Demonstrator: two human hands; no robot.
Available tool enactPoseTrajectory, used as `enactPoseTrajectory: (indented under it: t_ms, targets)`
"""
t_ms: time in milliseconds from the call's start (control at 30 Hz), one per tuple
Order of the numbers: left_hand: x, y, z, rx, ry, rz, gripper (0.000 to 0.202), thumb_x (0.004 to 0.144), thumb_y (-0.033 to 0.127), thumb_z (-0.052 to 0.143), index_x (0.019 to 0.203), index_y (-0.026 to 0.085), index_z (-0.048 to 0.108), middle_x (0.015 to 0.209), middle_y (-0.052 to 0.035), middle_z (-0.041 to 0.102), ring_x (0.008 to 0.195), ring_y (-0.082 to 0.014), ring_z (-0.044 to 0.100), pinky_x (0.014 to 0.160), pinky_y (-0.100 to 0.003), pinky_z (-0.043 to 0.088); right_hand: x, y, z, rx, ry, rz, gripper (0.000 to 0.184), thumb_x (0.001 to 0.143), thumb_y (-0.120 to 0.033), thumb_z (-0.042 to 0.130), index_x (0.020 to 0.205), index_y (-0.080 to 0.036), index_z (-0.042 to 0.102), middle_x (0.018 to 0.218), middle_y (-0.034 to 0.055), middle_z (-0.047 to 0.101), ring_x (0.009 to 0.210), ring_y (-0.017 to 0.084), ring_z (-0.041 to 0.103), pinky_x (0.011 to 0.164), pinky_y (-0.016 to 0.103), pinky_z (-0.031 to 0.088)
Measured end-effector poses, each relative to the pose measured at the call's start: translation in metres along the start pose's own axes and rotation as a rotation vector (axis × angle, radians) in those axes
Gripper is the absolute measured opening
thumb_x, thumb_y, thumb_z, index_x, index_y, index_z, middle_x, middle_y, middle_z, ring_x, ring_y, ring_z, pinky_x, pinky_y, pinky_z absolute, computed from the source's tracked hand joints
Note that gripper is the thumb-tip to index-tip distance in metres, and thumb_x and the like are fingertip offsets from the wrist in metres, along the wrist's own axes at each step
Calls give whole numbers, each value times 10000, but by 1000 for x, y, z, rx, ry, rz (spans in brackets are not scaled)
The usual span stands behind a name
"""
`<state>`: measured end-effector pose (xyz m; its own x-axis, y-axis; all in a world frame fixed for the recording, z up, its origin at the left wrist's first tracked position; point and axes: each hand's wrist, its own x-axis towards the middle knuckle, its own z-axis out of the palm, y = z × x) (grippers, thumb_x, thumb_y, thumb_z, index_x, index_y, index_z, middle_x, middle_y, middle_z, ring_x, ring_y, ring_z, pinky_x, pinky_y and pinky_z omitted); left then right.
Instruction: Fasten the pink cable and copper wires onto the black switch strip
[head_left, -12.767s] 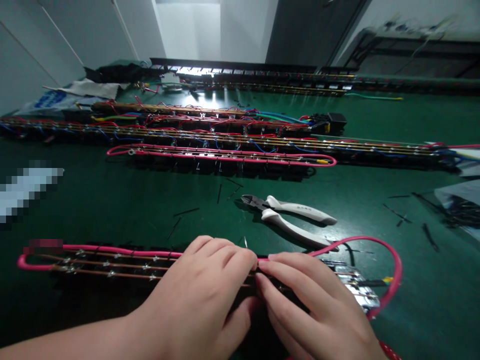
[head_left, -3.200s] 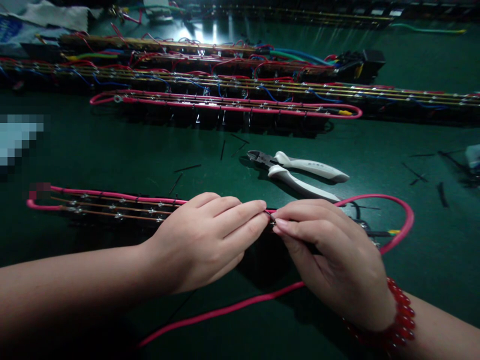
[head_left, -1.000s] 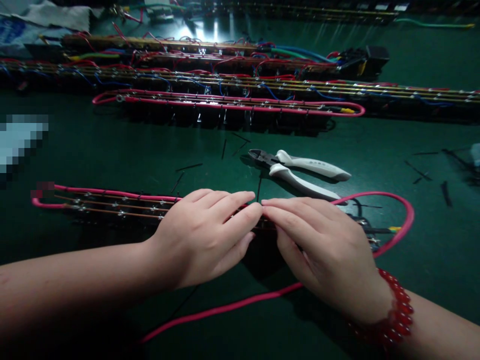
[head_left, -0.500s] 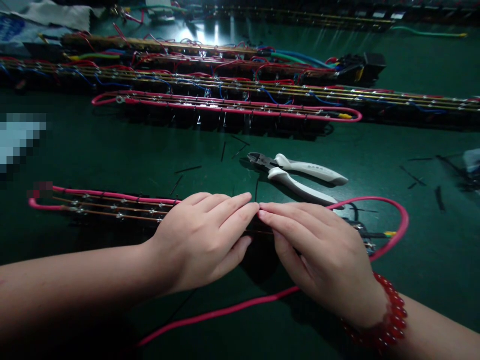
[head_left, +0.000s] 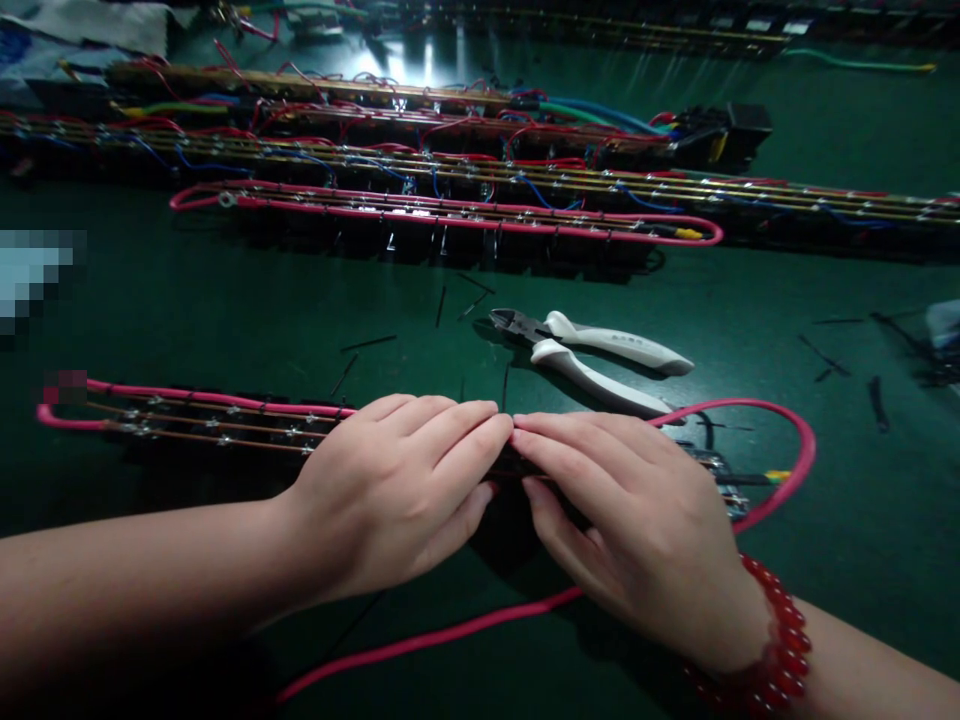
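A long dark strip assembly point(head_left: 202, 425) with bare copper-coloured rods lies across the near part of the table. A thick red cable point(head_left: 180, 395) runs along its far edge, passes under both hands and loops round the right end. My left hand point(head_left: 409, 475) is closed over the strip's middle, fingers curled over the far edge onto the cable. My right hand point(head_left: 626, 505), with a red bead bracelet point(head_left: 784, 625), is closed beside it in the same way. The hands' fingertips meet; what lies beneath them is hidden. The cable's loose part trails to the near left.
White-handled cutting pliers point(head_left: 600, 355) lie just beyond the hands. Short black offcuts point(head_left: 367, 343) are scattered on the green table point(head_left: 825, 270). Farther back lie a similar strip with looped red cable point(head_left: 450, 215) and several long wired assemblies point(head_left: 315, 150).
The strip's left end and the pliers appear slightly farther left in view. Both hands stay over the strip with a small shift to the left; the right thumb has moved slightly.
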<state>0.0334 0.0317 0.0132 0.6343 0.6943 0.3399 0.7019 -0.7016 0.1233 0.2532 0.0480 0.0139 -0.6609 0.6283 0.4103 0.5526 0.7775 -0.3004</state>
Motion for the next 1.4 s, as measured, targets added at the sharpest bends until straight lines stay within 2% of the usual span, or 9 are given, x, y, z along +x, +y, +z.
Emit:
enactPoseTrajectory:
  t_ms: [333, 567, 967, 1067, 1167, 1200, 1267, 1333, 1400]
  targets:
    - [-1, 1, -1, 21, -30, 2, 313, 996, 244, 485, 1270, 108, 553, 1212, -94, 717, 1013, -250, 700, 795, -389, 552, 0, -1, -1, 1, -15, 6, 234, 910, -207, 600, 1104, -122, 700, 1100, 109, 772, 944, 249, 726, 802, 415, 592]
    - [-2, -1, -1, 11, -44, 25, 325, 991, 222, 501, 1284, 87, 542, 1225, -120, 701, 1050, -268, 681, 860, -401, 548, 2, -1, -1, -12, -16, -1, 236, 914, -206, 595, 1104, -111, 700, 1101, 110, 771, 941, 250, 724, 800, 416, 589]
    - [-1, -3, 1, 15, -65, 32, 331, 1004, 227, 474, 1299, 89, 536, 1224, -114, 696, 1034, -255, 677, 832, -394, 554, 0, 1, 2, -46, -15, -16, 249, 898, -217, 614, 1116, -116, 681, 1116, 108, 767, 953, 255, 721, 811, 417, 582]
    - [0, -3, 1, 6, -50, 42, 348, 999, 221, 486, 1316, 85, 527, 1270, -123, 675, 1088, -255, 656, 905, -401, 542, -1, 1, 3, -57, -7, -25, 252, 892, -214, 617, 1115, -113, 675, 1105, 114, 766, 944, 259, 720, 806, 418, 578]
    - [0, 5, -11, 30, -7, 38, 320, 959, 176, 539, 1274, 121, 555, 1268, -118, 660, 1143, -267, 622, 974, -421, 508, -1, 2, 3, -61, -7, -38, 255, 891, -218, 613, 1113, -107, 672, 1103, 129, 761, 942, 270, 716, 796, 425, 573]
    - [-1, 10, -18, 52, -9, 38, 251, 938, 168, 565, 1185, 137, 591, 1155, -102, 684, 1064, -267, 636, 937, -426, 513, -1, 2, 3, -60, -6, -38, 254, 897, -226, 613, 1113, -106, 673, 1105, 132, 759, 944, 271, 715, 795, 426, 570]
    - [-9, 20, -32, 99, -61, 61, 34, 909, 176, 595, 941, 182, 605, 871, -44, 667, 792, -235, 629, 722, -391, 508, -1, 2, 3, -58, -1, -32, 250, 904, -238, 623, 1113, -112, 676, 1107, 127, 760, 942, 266, 715, 799, 420, 565]
    - [-22, 28, -43, 112, -207, 57, 130, 864, 169, 576, 758, 229, 530, 658, 6, 541, 564, -210, 514, 529, -365, 397, 0, 1, 3, -59, 2, -26, 248, 903, -237, 631, 1115, -116, 678, 1106, 116, 762, 940, 258, 716, 800, 412, 564]
    - [-37, 32, -47, 202, -402, -24, 182, 853, 212, 563, 688, 240, 491, 598, 0, 496, 497, -213, 470, 475, -350, 336, 0, 1, 2, -59, -3, -22, 245, 899, -226, 631, 1114, -119, 679, 1103, 107, 764, 932, 251, 717, 794, 404, 566]
